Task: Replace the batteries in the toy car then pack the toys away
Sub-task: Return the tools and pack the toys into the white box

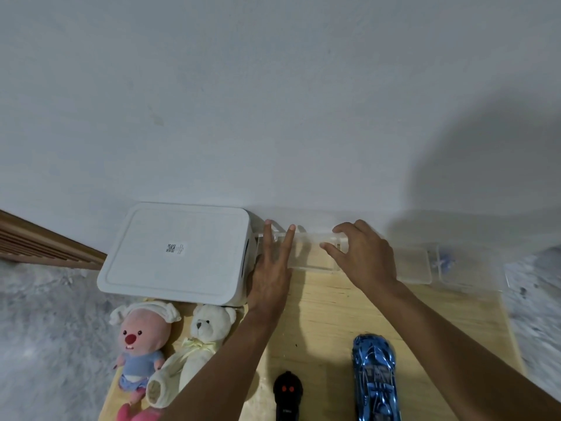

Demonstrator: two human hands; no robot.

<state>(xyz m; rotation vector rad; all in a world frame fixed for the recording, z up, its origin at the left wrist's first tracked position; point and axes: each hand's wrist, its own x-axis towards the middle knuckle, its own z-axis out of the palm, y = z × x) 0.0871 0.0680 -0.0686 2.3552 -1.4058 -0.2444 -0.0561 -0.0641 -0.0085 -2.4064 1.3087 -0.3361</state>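
- My left hand (270, 278) lies flat, fingers straight, on the left end of the clear box (306, 253) by the wall; my right hand (367, 256) curls thumb and fingers round its right end.
- The car (375, 378) sits on the worktop (328, 311) well back from both hands, toward me, just left of the right forearm, its length running toward the wall.
- I judge the right hand nearer for the pick-up.

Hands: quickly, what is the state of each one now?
Left hand: open, straight fingers resting on the clear plastic box.
Right hand: grips the same box.
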